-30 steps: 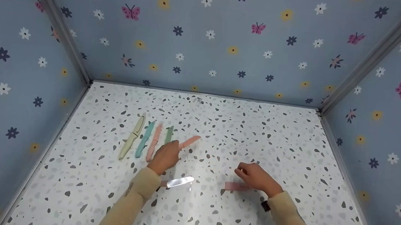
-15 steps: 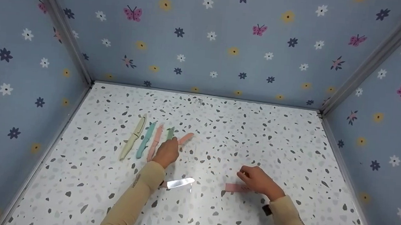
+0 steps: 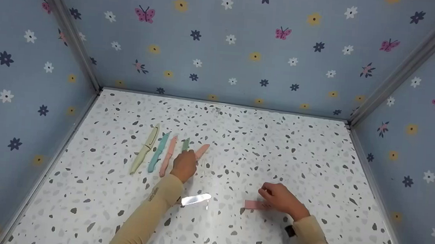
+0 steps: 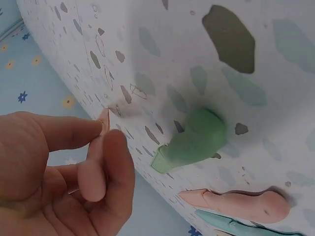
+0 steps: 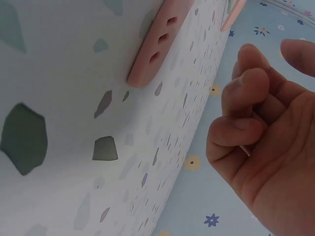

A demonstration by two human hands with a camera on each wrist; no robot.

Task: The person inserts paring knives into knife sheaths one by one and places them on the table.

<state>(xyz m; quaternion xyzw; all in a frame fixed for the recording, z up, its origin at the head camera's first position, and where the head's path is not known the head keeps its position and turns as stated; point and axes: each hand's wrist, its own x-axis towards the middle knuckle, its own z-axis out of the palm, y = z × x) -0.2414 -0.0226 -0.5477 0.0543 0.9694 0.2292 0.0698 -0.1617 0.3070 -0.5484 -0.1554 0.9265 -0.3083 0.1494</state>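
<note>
My left hand (image 3: 185,165) pinches a pink knife (image 4: 92,179) by its handle, between thumb and fingers. Its pink blade end (image 3: 202,151) points away over the table, just right of a green knife (image 4: 194,140). Left of that lie a second pink knife (image 3: 168,156), a turquoise knife (image 3: 158,152) and a pale yellow-green sheathed knife (image 3: 145,149), roughly side by side. My right hand (image 3: 282,198) holds nothing, its fingers loosely curled above a slotted pink sheath (image 3: 256,205). A knife with a shiny bare blade (image 3: 196,199) lies nearer me, its handle mostly hidden by my left sleeve.
A white speckled tabletop (image 3: 239,135) carries everything. Blue walls with flowers and butterflies (image 3: 224,41) stand at the back and both sides, joined by grey corner posts (image 3: 413,56). A small dark object (image 3: 290,231) shows at my right wrist.
My left hand has turned the held pink knife steeper and brought its tip leftward, closer to the green knife. The right hand stays almost still over the pink sheath.
</note>
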